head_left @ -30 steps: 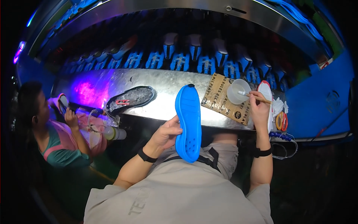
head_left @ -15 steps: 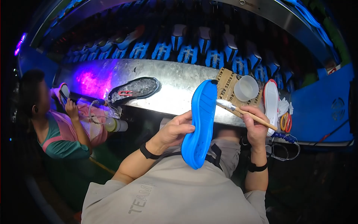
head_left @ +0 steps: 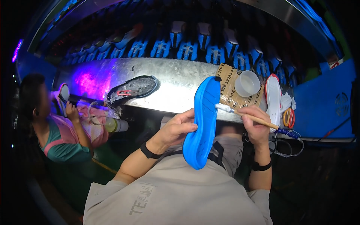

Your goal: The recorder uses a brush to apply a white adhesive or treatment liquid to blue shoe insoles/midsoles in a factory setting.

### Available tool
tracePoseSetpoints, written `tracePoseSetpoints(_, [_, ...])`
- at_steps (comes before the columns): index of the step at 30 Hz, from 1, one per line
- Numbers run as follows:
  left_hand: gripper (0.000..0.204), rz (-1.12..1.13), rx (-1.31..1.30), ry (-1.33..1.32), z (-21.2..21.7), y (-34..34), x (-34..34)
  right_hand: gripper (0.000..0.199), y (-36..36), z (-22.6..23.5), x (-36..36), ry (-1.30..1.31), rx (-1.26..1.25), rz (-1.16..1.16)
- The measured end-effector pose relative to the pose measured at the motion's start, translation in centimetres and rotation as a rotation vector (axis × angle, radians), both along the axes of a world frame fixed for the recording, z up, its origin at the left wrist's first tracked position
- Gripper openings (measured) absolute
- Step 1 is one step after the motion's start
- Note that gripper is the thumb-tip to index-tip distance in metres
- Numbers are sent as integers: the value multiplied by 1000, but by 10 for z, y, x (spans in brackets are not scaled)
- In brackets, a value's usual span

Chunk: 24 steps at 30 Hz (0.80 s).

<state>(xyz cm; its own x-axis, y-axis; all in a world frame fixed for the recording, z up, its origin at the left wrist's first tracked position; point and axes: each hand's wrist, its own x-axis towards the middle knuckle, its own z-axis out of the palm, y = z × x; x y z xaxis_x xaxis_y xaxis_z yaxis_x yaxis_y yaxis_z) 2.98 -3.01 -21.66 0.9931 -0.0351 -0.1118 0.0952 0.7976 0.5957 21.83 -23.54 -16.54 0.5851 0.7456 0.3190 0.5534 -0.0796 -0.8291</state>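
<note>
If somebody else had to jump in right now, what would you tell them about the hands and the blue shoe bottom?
Left hand: holds the blue sole by its edge, tilted up over the lap.
Right hand: grips a wooden-handled brush, its white tip touching the sole's upper part.
Nearby: a round white cup sits on cardboard on the metal bench; a white sole lies to its right, a dark sole to the left.
Done: brush has reached the sole.
Left: how much is already coated cannot be told, so check the rest of the sole.
</note>
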Motion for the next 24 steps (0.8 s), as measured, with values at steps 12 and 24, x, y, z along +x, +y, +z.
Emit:
tracePoseSetpoints(12, [71,-12,99,-10,6,8,0,17,7,4,-5,-122,76,24])
tracePoseSetpoints(24, [75,35,144,-20,5,11,-3,18,1,15,-15,-131,34,233])
